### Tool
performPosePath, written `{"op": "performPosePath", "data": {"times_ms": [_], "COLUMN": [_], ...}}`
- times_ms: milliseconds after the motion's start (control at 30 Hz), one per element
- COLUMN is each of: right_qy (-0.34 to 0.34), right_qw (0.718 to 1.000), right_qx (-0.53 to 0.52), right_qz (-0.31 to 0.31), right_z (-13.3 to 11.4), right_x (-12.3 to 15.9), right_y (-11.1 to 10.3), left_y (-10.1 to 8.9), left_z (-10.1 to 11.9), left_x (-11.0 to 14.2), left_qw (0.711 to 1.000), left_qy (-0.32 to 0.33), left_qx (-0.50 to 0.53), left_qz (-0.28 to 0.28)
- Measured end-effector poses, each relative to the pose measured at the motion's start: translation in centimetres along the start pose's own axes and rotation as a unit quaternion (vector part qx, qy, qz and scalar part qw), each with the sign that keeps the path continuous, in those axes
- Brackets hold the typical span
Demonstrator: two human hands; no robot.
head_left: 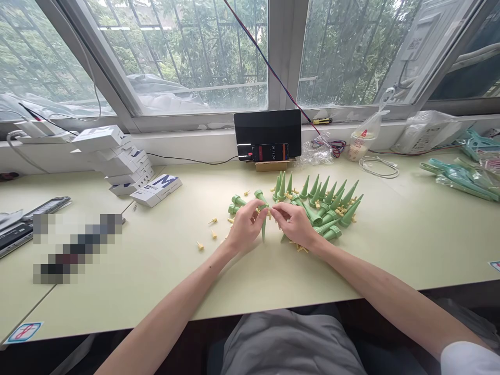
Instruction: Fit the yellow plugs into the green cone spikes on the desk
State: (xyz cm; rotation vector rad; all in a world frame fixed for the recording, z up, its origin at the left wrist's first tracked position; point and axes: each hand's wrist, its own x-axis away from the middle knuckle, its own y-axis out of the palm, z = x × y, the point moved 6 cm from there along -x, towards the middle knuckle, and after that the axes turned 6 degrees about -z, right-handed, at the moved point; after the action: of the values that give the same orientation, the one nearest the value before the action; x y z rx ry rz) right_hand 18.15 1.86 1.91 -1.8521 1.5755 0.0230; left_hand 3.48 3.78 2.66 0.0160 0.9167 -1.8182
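Grey fabric garment [292,344] on our lap comes nearest, below the pale yellow-green tabletop [234,291]. Our left hand [248,221] pinches a green tapered plastic spike [263,232], tip down, over the table. Our right hand [295,221] has fingertips drawn together at the spike's top, by a small yellow bit [269,213]; can't tell if gripped. More green plastic spikes [350,212] cluster to the right, small yellow plastic pegs [200,246] scatter left
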Motion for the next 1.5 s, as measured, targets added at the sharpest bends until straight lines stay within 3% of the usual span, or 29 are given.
{"op": "performPosePath", "data": {"times_ms": [1500], "right_qy": [0.021], "right_qw": [0.998], "right_qx": [-0.051], "right_qz": [-0.032], "right_z": [0.44], "right_x": [0.18], "right_y": [0.57], "left_y": [0.17], "left_z": [0.06], "left_x": [-0.07], "left_qw": [1.000], "left_qy": [-0.012], "left_qx": [0.009], "left_qz": [-0.004]}}
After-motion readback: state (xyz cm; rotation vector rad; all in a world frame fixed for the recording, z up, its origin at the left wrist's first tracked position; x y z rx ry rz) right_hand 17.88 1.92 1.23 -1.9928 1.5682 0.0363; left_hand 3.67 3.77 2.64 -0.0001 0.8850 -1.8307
